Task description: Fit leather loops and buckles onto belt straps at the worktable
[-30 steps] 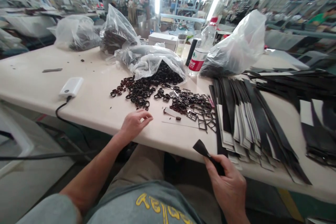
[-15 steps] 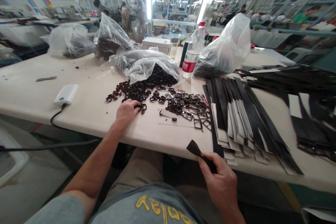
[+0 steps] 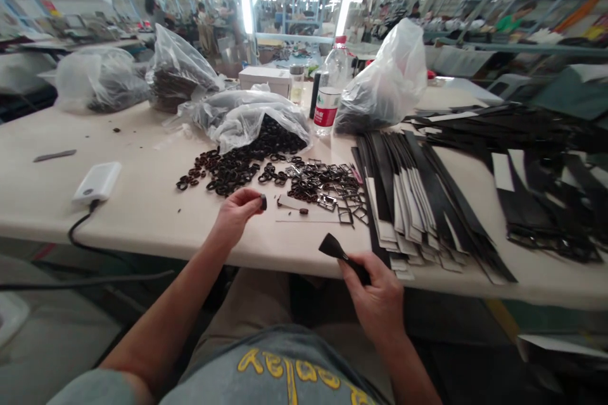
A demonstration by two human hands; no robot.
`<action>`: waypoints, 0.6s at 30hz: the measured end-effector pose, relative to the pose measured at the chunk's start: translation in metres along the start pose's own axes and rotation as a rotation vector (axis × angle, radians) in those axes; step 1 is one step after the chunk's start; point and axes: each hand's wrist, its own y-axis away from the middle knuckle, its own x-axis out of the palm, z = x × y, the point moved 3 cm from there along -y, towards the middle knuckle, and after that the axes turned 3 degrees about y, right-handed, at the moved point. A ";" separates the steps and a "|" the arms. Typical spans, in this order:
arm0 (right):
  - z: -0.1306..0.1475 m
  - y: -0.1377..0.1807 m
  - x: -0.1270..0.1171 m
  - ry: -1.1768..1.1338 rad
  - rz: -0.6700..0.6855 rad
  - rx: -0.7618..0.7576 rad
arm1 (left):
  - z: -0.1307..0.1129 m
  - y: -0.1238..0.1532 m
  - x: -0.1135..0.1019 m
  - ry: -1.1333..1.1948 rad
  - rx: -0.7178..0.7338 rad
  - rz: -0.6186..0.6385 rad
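Observation:
My left hand (image 3: 234, 216) pinches a small black belt loop (image 3: 263, 202) between thumb and fingertips, just above the table. Behind it spreads a heap of loose black and brown belt loops (image 3: 232, 172). My right hand (image 3: 380, 296) is closed around a black belt strap (image 3: 331, 245), whose flared end points up and left over the table's front edge. The rest of that strap is hidden in the palm. Metal buckles (image 3: 327, 201) lie in a pile beyond the right hand, beside a row of black straps with pale ends (image 3: 403, 193).
A clear bag (image 3: 237, 117) spills more loops at mid-table. A bottle with a red label (image 3: 325, 107) and a tall plastic bag (image 3: 387, 85) stand behind. To the left lies a white device (image 3: 98, 181) with a black cable. More straps (image 3: 536, 202) are stacked at right.
My left hand has come away from the loop heap, slightly right and toward me, with a belt loop pinched in it. My right hand still holds the strap. The whole view has shifted slightly.

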 end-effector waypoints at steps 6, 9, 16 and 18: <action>0.024 -0.015 0.007 -0.080 -0.001 -0.023 | 0.024 0.065 0.068 0.340 -0.397 0.206; 0.028 -0.012 0.010 -0.077 0.043 -0.018 | 0.030 0.075 0.079 0.374 -0.503 0.226; 0.026 0.000 0.010 -0.045 0.084 -0.015 | 0.035 0.076 0.077 0.343 -0.476 0.245; 0.025 0.000 0.010 -0.034 0.089 -0.024 | 0.033 0.078 0.075 0.322 -0.429 0.252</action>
